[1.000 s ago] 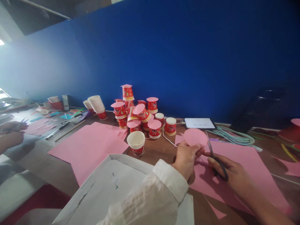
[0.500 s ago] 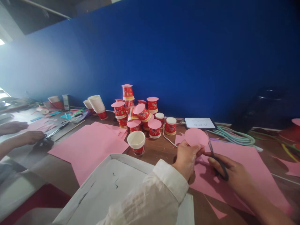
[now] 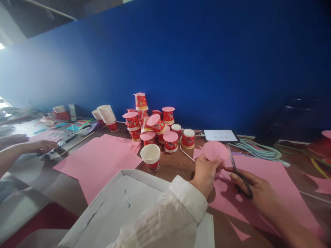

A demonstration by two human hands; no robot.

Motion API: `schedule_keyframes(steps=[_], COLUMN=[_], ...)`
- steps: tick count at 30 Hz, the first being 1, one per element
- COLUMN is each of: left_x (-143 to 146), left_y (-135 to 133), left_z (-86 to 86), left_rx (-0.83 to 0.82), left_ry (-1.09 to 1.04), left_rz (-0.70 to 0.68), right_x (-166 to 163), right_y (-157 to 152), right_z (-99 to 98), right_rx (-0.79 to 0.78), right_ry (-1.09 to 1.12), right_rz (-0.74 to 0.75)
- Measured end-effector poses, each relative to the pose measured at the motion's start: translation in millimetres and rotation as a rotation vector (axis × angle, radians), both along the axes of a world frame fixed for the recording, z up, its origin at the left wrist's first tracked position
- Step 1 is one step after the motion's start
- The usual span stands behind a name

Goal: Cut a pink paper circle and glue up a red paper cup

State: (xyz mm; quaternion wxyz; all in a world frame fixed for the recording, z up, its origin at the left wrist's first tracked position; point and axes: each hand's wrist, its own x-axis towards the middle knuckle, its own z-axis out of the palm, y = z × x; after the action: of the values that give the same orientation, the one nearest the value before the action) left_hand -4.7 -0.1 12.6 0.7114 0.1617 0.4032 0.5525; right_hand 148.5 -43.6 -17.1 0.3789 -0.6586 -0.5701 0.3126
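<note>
My left hand (image 3: 207, 174) pinches the lower edge of a round pink paper disc (image 3: 215, 150), held up above the table. Black-handled scissors (image 3: 242, 182) are in my right hand (image 3: 254, 189), with fingers in the loops. Their blades point up along the right edge of the disc; I cannot tell whether they touch it. Beneath both hands lies a large pink paper sheet (image 3: 271, 175). Pink paper scraps (image 3: 239, 230) lie at its near edge.
Red paper cups (image 3: 170, 143), several topped with pink discs, are piled against the blue partition (image 3: 181, 62). A white box lid (image 3: 113, 206) lies in front. Beyond are a lit phone (image 3: 221, 135) and coiled cable (image 3: 258, 150). At left, a co-worker's hand (image 3: 42, 146) is near other scissors.
My hands, the disc and the scissors have hardly moved. At the left, the co-worker's hand has shifted right and up along the other scissors.
</note>
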Motion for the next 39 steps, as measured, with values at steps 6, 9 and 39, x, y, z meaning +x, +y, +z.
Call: schedule_keyframes(steps=[6,9,39], left_x=[1.1,1.7,1.4], left_y=[-0.5,-1.4,0.7], left_z=[0.2,-0.1,-5.5], left_rx=[0.012,0.038,0.087], left_ry=[-0.014,-0.030,-0.020], left_rz=[0.003,0.020,-0.015], right_x=[2.9,3.6,7.1], right_y=[2.6,4.3,5.7], right_z=[-4.1,-5.2,-12.5], right_rx=[0.007,0.012,0.023], right_ry=[-0.036,-0.063,-0.105], right_rz=[-0.014,-0.028,-0.018])
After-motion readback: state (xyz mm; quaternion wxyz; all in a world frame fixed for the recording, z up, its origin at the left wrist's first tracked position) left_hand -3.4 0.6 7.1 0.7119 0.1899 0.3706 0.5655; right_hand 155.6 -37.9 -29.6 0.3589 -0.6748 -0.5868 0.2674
